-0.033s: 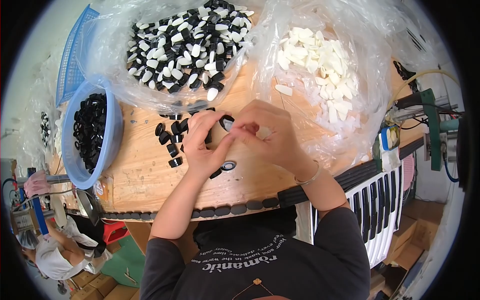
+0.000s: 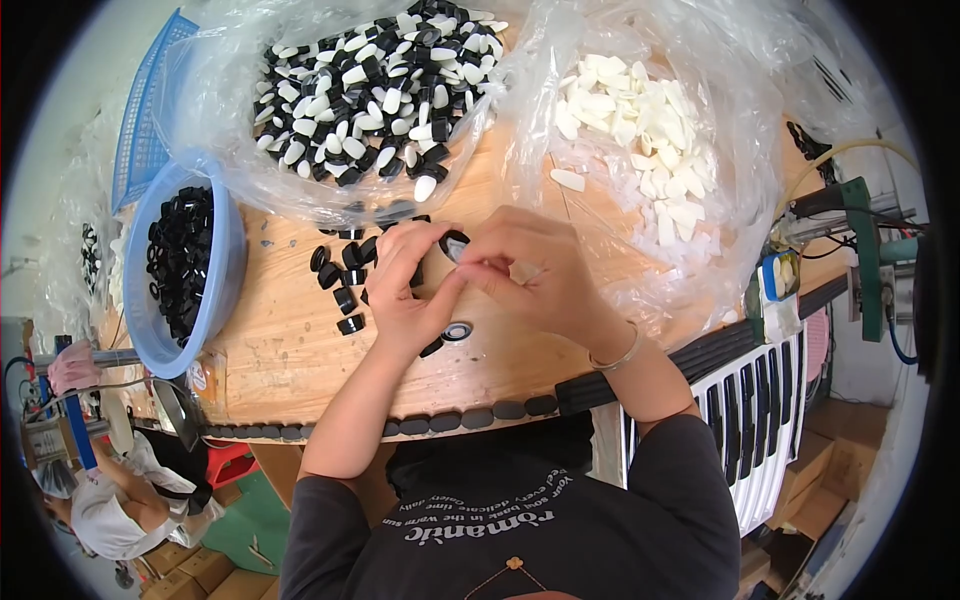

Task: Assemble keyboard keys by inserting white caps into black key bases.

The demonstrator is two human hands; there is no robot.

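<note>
Hands (image 2: 398, 295) (image 2: 530, 265) close together at black ring (image 2: 447, 240)

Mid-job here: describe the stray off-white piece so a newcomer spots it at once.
On the wooden table, find the heap of off-white pieces towards the picture's upper right. Just off the heap's lower left, a little beyond the right hand, is one elongated off-white piece. Unlike its piled-up neighbours, it lies by itself.
</note>
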